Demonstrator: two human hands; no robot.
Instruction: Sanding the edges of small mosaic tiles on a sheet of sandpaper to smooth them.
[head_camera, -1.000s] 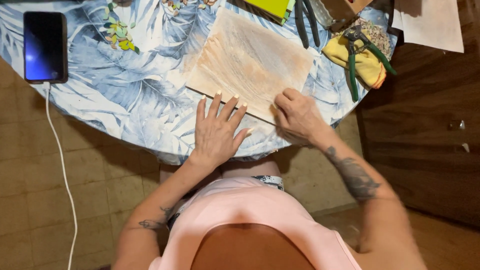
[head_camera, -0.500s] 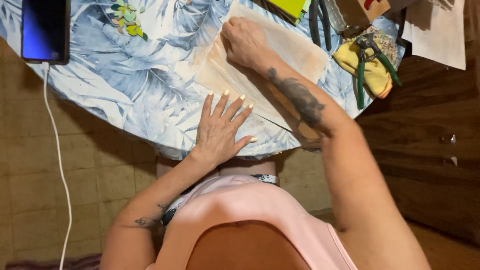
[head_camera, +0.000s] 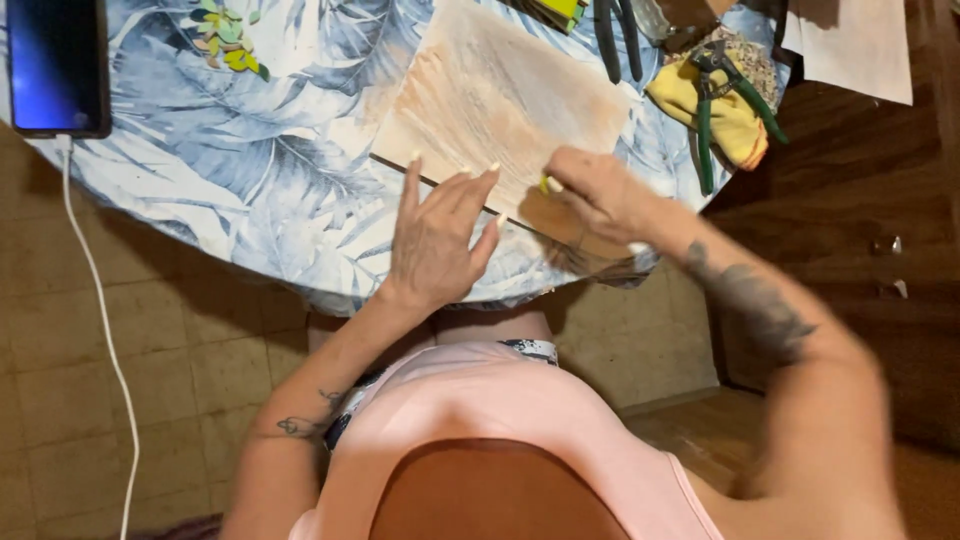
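Observation:
A tan, streaked wooden board (head_camera: 505, 100) lies on a round table with a blue leaf-patterned cloth (head_camera: 220, 150). My left hand (head_camera: 437, 235) rests at the board's near edge, fingers spread and fingertips on the wood. My right hand (head_camera: 590, 195) is closed over the board's near right corner. A small yellow-green thing (head_camera: 547, 184) shows between its fingers; I cannot tell what it is.
A phone (head_camera: 57, 65) with a lit screen lies at the table's left edge, its white cable (head_camera: 95, 300) hanging to the tiled floor. Green-handled pliers (head_camera: 715, 95) lie on a yellow cloth (head_camera: 735, 115) at the right. A dark wooden cabinet (head_camera: 870, 200) stands to the right.
My right hand reached to the far side of the board half a second ago and has now come back to the near right corner. My left hand stayed at the near edge.

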